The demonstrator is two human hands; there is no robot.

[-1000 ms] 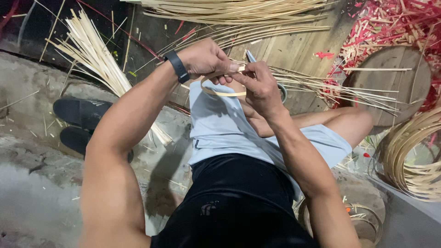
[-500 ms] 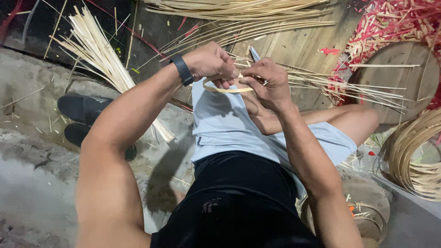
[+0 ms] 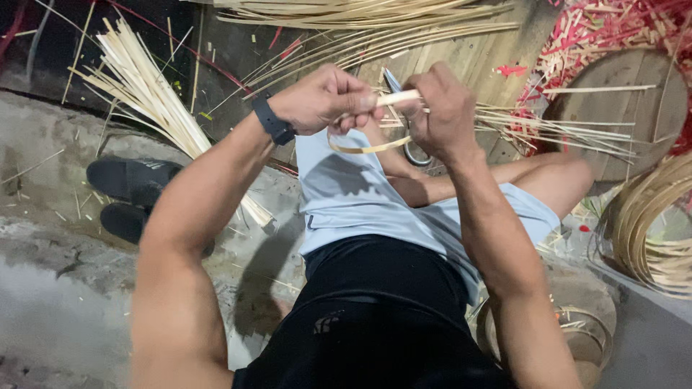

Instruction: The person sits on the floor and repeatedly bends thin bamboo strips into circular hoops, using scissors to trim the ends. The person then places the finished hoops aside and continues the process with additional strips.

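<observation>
My left hand (image 3: 324, 97), with a black band on its wrist, and my right hand (image 3: 443, 108) are both closed on one thin pale bamboo strip (image 3: 395, 98) held level between them above my knees. A curved piece of strip (image 3: 367, 148) hangs in a loop just under the hands. A dark blade-like tip (image 3: 391, 79) shows behind the strip between the two hands; which hand holds it I cannot tell.
A bundle of pale bamboo sticks (image 3: 155, 101) lies at left beside black shoes (image 3: 130, 187). Long strips (image 3: 375, 21) spread across the wooden floor ahead. Red scraps (image 3: 605, 29), a round wooden block (image 3: 620, 108) and coiled strips (image 3: 649, 230) sit at right.
Both hands have drawn slightly apart along the strip and risen a little. The curved loop now hangs lower under them.
</observation>
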